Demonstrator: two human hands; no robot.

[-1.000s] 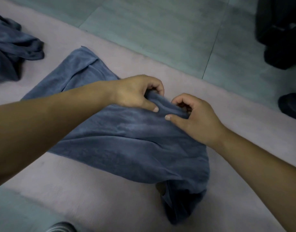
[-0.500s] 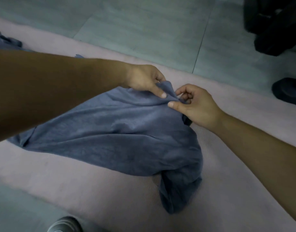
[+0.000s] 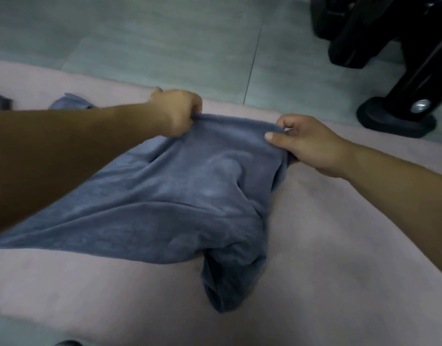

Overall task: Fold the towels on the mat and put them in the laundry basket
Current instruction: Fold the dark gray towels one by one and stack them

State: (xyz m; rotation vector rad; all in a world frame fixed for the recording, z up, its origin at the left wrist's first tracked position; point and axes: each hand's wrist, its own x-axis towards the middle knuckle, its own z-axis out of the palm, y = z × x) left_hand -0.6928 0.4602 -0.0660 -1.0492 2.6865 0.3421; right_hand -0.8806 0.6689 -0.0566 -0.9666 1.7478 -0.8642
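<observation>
No readable text, labels or numbers anywhere.

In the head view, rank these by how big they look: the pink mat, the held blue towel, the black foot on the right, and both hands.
1. pink mat
2. blue towel
3. right hand, left hand and black foot look alike; the foot lies farther off, so no ranking among them.

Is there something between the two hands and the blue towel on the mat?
No. The left hand and the right hand each grip the far edge of the towel directly. The laundry basket is not in view, so that path cannot be judged.
</observation>
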